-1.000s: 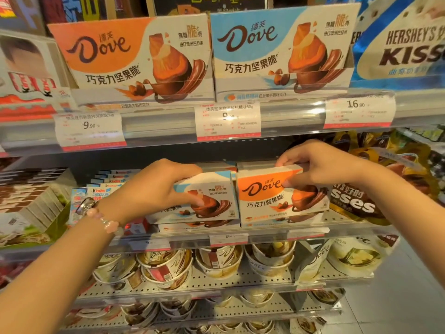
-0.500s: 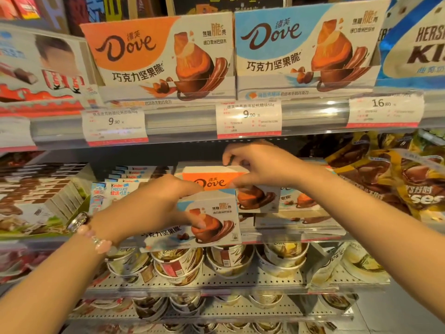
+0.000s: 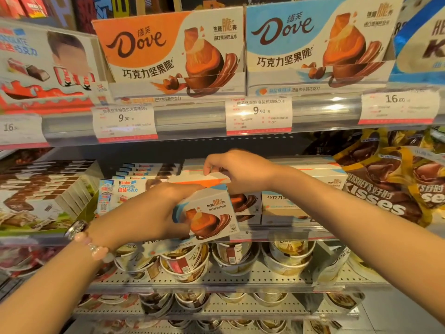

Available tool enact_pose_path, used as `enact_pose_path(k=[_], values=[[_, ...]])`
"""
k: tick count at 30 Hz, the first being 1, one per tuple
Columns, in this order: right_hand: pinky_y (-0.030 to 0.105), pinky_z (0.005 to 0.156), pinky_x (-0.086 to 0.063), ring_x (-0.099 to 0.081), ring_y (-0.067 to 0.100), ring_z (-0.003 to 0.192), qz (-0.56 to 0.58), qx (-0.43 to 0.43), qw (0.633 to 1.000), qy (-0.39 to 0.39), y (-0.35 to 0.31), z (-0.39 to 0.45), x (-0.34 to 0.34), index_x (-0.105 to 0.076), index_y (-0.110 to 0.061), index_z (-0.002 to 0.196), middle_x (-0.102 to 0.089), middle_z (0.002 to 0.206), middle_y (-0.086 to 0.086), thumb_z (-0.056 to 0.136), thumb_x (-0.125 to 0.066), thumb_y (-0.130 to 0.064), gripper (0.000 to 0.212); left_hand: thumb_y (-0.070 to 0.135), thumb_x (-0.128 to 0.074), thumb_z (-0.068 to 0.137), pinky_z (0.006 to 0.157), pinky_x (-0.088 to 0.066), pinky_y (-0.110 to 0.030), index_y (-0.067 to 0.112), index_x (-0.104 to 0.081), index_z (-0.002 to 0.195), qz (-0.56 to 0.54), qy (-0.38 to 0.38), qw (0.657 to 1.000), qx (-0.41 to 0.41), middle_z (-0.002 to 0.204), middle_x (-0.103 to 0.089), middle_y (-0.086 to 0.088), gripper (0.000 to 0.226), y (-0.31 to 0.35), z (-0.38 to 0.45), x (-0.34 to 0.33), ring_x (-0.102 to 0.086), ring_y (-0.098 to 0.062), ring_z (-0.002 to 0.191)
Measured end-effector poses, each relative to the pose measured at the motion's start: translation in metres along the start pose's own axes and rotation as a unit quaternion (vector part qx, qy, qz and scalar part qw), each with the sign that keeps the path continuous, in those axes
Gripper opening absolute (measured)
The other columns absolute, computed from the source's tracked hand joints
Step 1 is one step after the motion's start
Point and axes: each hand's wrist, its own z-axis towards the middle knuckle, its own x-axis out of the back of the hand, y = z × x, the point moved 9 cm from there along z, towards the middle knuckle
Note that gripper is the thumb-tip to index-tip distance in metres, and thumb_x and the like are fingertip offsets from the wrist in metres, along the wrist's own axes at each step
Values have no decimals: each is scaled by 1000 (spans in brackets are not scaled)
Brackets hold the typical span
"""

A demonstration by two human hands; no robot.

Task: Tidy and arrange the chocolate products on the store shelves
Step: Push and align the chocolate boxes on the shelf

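My left hand (image 3: 154,210) grips a blue Dove box (image 3: 209,215), holding it out in front of the middle shelf's edge. Behind it, my right hand (image 3: 238,172) grips an orange Dove box (image 3: 199,180) by its top edge, over the row of Dove boxes (image 3: 289,203) on the middle shelf. The orange box's front is mostly hidden by the blue box and my left hand.
Kinder boxes (image 3: 125,189) stand left of the Dove row, brown Hershey's Kisses bags (image 3: 385,196) to the right. Large orange (image 3: 168,56) and blue Dove display boxes (image 3: 313,44) fill the shelf above. Cups of chocolate (image 3: 228,259) sit on the lower shelves.
My right hand has carried the orange Dove box leftwards, from the right of the blue box to behind it. My left hand has pulled the blue box forward and down a little.
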Motion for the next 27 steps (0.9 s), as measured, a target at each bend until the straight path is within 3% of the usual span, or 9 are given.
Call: enact_pose_path(k=[3, 6, 11, 15, 19, 23, 25, 27], values=[[30, 73, -52, -60, 11, 93, 0, 11, 1000, 5, -3, 0, -3, -55, -26, 115, -66, 110, -4, 82, -69, -33, 36, 34, -67, 77, 72, -45, -9, 44, -49, 128, 8, 2, 1000, -4, 107, -60, 28, 55, 1, 0, 0, -59, 2, 98], [34, 82, -52, -60, 12, 102, 1, 15, 1000, 0, -1, -2, -6, -57, -24, 116, -65, 115, -5, 84, -68, -29, 35, 31, -68, 78, 71, -49, -16, 41, -51, 127, 15, -4, 1000, -1, 106, -63, 24, 52, -1, 0, -1, -60, -2, 96], [22, 86, -46, -57, 10, 105, -5, 49, 999, 4, 2, -10, -13, -65, -17, 113, -65, 115, -3, 85, -67, -21, 29, 29, -66, 76, 57, -42, -9, 37, -56, 118, 21, -6, 1000, 6, 95, -64, 20, 44, -5, 2, -1, -59, 1, 80], [25, 80, -46, -54, 11, 97, -3, 62, 997, 38, 6, -19, -15, -69, -14, 109, -62, 106, 0, 85, -68, -17, 25, 24, -64, 75, 63, -52, -24, 41, -52, 121, 36, -27, 998, 34, 100, -64, 17, 50, -16, 5, -5, -60, -7, 87], [29, 89, -47, -57, 11, 103, 83, 11, 996, 34, 16, -26, -3, -67, -12, 113, -65, 111, 2, 93, -57, -16, 23, 17, -63, 75, 63, -51, -22, 39, -53, 120, 47, -43, 997, 46, 96, -64, 16, 51, -17, 15, -7, -59, -5, 84], [14, 83, -46, -60, 1, 98, 227, -55, 972, 32, 19, -43, 19, -59, -16, 123, -65, 103, -14, 95, -50, -31, 33, 22, -64, 80, 69, -51, -23, 43, -50, 121, 89, -66, 991, 73, 105, -62, 19, 49, -18, 32, -14, -57, -4, 91], [22, 76, -49, -63, 11, 93, 214, -48, 976, -4, 10, -52, 20, -51, -19, 130, -65, 103, -12, 86, -63, -33, 47, 26, -63, 80, 73, -47, -20, 46, -47, 124, 93, -73, 990, 77, 107, -60, 21, 50, -13, 41, -17, -54, -4, 93], [32, 76, -53, -63, 18, 89, 154, -39, 987, -15, 6, -61, 21, -45, -19, 135, -65, 105, -9, 79, -73, -29, 63, 27, -62, 80, 78, -49, -28, 44, -47, 125, 78, -92, 991, 65, 105, -62, 18, 51, -6, 50, -21, -55, -7, 92]])
